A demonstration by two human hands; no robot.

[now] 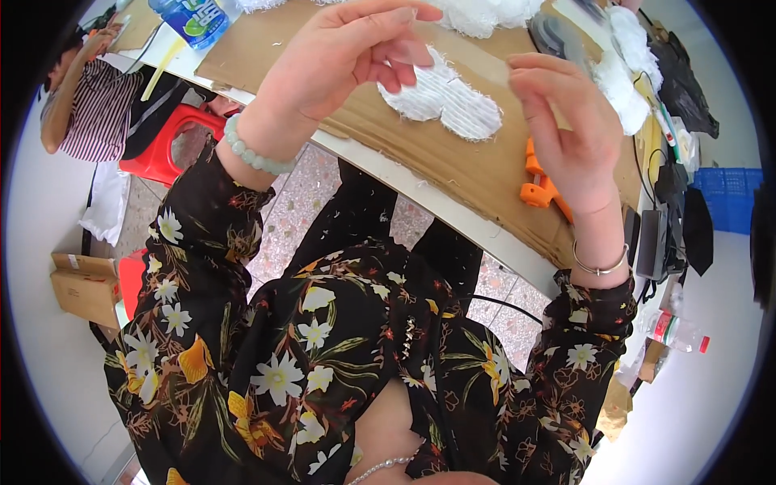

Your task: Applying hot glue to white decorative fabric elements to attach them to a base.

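Note:
My left hand [346, 63] is raised over the cardboard, its fingers loosely curled and apart, with nothing visible in it. Across from it, my right hand [570, 121] is also lifted, fingers bent and slightly blurred at the tips, and I see nothing in its grasp. Between the two lies a white, ribbed, fluffy pad [443, 95], narrow in the middle like a shoe sole, flat on the brown cardboard [364, 121]. An orange tool [540, 186] rests beside my right wrist, partly hidden by it.
White fluffy bundles [485, 14] sit at the table's far side and right. A blue-labelled bottle [194, 23] stands far left. Nearby, a person in a striped top [97, 109] works beside a red stool [174, 149]. A blue crate [723, 198] and clear bottle [677, 331] are at right.

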